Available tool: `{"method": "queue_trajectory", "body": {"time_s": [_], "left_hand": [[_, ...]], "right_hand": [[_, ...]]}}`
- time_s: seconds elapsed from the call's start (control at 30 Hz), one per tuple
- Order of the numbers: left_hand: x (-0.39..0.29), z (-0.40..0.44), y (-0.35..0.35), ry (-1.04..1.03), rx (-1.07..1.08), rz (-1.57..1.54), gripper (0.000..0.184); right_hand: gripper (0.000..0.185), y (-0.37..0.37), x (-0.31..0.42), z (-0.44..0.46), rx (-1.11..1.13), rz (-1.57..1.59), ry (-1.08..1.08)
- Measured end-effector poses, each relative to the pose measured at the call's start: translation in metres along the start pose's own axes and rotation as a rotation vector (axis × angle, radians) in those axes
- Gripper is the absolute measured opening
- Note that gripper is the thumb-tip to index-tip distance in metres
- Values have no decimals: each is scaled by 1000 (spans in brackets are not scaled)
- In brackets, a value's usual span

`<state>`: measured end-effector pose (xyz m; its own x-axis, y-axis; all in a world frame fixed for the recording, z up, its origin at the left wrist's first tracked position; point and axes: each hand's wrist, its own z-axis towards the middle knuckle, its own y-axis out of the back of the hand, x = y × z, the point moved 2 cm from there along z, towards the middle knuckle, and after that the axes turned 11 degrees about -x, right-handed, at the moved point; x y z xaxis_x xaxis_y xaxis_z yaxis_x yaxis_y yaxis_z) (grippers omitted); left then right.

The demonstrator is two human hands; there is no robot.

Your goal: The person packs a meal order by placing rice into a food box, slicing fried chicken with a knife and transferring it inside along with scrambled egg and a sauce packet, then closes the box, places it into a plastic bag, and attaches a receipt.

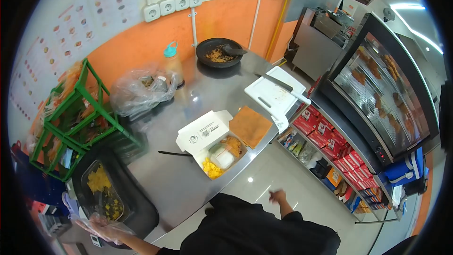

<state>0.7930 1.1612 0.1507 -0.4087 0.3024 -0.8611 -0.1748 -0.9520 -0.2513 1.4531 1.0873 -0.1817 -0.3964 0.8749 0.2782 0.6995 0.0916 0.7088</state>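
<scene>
My left hand (pixel 103 226), in a clear plastic glove, is at the near edge of a black food warmer (pixel 144 210). Its fingers look stretched out, with no object visible in them. Inside the warmer's tray lie yellow scrambled egg (pixel 98 179) and a darker yellow-green food (pixel 113 207). My right hand (pixel 278 196) hangs bare above the floor beside my body, fingers loosely apart and holding nothing. On the steel table an open white meal box (pixel 204 132) contains egg (pixel 212 168), a wrapped white portion (pixel 222 157) and a fried piece (pixel 232 145).
A black utensil (pixel 173 153) touches the box's left side. Nearby are a brown sheet (pixel 250 126), a knife (pixel 281 85) on a white cutting board (pixel 264 95), a mortar (pixel 207 61), a bottle (pixel 173 63), plastic bags (pixel 139 92) and a green rack (pixel 75 127). A display cabinet (pixel 384 94) stands right.
</scene>
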Motion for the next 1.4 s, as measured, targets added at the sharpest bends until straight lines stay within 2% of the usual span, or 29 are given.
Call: {"method": "queue_trajectory", "body": {"time_s": [0.07, 0.1, 0.13, 0.23, 0.37, 0.43, 0.47, 0.5, 0.53, 0.57, 0.6, 0.67, 0.73, 0.8, 0.87, 1.03, 1.13, 1.2, 1.23, 1.3, 1.4], "left_hand": [[-42, -29, -19, 143, -84, -255, 59], [-39, -39, -22, 191, -51, -413, 60], [-46, -50, -25, 199, -55, -399, 60], [-86, -92, -48, 344, -30, -527, 61], [-103, -125, -56, 412, 89, -488, 57], [-112, -139, -58, 433, 83, -465, 59], [-114, -146, -60, 461, 73, -442, 61], [-117, -152, -61, 455, 74, -444, 61], [-120, -159, -62, 461, 72, -429, 61], [-124, -164, -63, 466, 72, -414, 61], [-128, -170, -63, 455, 71, -417, 61], [-135, -186, -65, 542, 73, -308, 59], [-149, -203, -77, 551, 55, -309, 59], [-154, -216, -82, 562, 31, -302, 60], [-150, -225, -83, 509, 129, -394, 62], [-155, -243, -82, 492, 53, -348, 62], [-159, -253, -82, 498, 34, -347, 63], [-160, -258, -83, 485, 30, -349, 63], [-162, -260, -85, 470, 25, -358, 64], [-165, -265, -87, 453, 14, -365, 65], [-169, -273, -91, 481, -37, -348, 65]], "right_hand": [[46, -45, -84, -20, 1, -553, 241], [52, -93, -188, 21, 176, -193, 96], [52, -91, -191, -13, 142, -283, 65], [51, -85, -176, -65, 84, -239, -11], [49, -67, -125, -64, -5, -185, -38], [47, -62, -100, -23, -83, -258, -57], [40, -42, -67, -18, -227, -184, -70], [41, -27, -37, 1, -213, -474, 210], [35, -19, -12, 13, -748, 362, 84], [36, 18, 40, -8, -871, 88, 430], [44, 46, 85, -15, -937, 149, 591], [47, 83, 157, -27, -940, 108, 855], [51, 104, 214, -45, -964, 9, 1001], [55, 125, 258, -70, -807, 5, 1002], [55, 111, 267, -57, -796, -34, 1067], [48, 88, 271, -31, -820, -76, 1162], [37, 89, 273, -22, -830, 73, 1256], [21, 95, 274, -23, -845, 209, 1290], [21, 98, 276, -26, -839, 213, 1295], [11, 107, 277, -28, -681, 328, 1232], [15, 102, 273, -20, -607, 421, 1135]]}}
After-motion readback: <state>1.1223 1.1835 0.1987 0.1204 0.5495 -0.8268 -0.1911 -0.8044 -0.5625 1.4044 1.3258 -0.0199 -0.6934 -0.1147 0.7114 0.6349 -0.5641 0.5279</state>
